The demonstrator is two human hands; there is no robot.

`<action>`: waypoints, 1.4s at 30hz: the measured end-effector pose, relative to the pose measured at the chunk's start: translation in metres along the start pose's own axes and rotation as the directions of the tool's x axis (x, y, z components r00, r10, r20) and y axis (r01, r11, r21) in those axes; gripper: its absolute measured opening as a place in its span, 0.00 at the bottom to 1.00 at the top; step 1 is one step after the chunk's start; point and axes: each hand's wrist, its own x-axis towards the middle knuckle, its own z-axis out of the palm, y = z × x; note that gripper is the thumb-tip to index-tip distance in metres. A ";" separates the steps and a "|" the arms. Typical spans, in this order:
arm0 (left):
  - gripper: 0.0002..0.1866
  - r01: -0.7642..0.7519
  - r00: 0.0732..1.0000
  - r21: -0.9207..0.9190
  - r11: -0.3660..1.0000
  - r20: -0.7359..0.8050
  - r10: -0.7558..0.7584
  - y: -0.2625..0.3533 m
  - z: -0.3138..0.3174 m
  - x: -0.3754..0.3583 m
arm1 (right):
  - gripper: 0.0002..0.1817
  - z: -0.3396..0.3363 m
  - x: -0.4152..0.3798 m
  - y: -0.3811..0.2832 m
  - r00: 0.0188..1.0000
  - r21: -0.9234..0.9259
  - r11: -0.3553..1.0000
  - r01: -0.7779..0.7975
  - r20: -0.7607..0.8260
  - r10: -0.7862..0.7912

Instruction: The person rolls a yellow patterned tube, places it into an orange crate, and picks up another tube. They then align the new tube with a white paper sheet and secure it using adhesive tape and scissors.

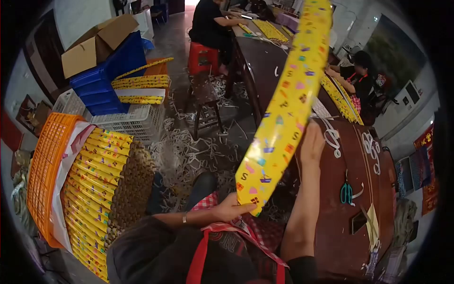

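Observation:
A long flat yellow strip (279, 123) with coloured letters and small pictures slants from my lap up past the top of the view. Its lower end is held in my left hand (234, 207), thumb on the printed face. My right hand (312, 142) is raised at the table's edge, beside the strip's right side; the strip partly hides its upper part, and its fingers cannot be made out. On the brown table (331, 227) to the right lie teal-handled scissors (346, 193), a phone (358, 222) and white strip loops (332, 137).
An orange crate (52, 175) packed with yellow rolls (94, 184) stands at the left. Behind it are blue bins (101, 83) and a cardboard box (97, 45). White scraps (184, 156) litter the floor around a wooden stool (204, 97). Two other people sit at the table.

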 end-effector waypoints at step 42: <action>0.19 -0.504 0.864 0.863 -0.050 0.501 -0.057 0.145 0.011 0.119 | 0.07 -0.203 -0.108 -0.063 0.846 -0.901 -0.038 0.431 0.419 -0.331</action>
